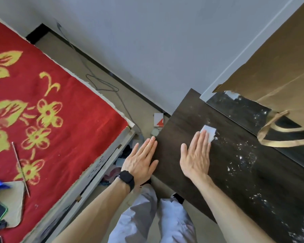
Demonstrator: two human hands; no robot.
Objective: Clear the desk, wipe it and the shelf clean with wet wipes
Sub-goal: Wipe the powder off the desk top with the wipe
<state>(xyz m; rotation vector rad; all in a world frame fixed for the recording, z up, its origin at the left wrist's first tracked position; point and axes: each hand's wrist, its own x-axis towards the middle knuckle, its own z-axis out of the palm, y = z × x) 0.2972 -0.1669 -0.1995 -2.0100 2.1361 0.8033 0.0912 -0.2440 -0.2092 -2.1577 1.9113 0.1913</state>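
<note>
While the right hand (196,157) lies flat with fingers straight, grasping nothing, its fingertips press a folded white wet wipe (208,133) onto the dark desk (244,176). The left hand (140,162) rests open and empty at the desk's left edge, a black watch (126,179) on its wrist. White specks dot the desk right of the wipe.
</note>
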